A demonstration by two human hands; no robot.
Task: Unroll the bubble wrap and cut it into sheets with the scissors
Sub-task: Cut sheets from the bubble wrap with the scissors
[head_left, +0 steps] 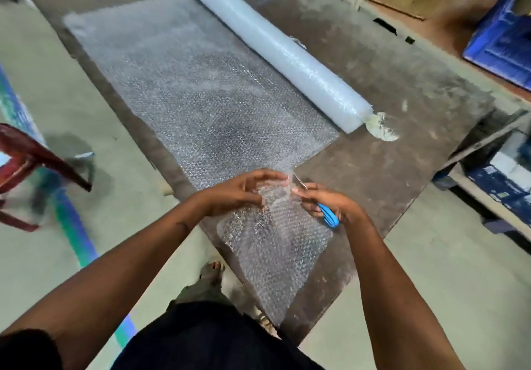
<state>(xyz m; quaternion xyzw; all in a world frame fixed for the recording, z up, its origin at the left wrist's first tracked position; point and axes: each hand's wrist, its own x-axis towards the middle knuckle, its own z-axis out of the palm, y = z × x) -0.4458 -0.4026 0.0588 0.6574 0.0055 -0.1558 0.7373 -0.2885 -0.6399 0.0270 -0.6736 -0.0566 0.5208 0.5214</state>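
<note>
L hand (pixel 238 194) pinches wrap (pixel 273 226) edge; R hand (pixel 330 203) grips scissors (pixel 327 214), blades at wrap; roll (pixel 275 45) on tabletop (pixel 388 88).

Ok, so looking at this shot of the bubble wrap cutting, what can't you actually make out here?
- Scissors: head view shows only blue handles and a thin blade tip; the right hand covers the rest, so blade opening is unclear.
- Cut line: hidden behind the left hand and bunched bubble wrap.
- Roll: far end cut off by the top edge.
- Red chair: blurred, cropped at left.
</note>
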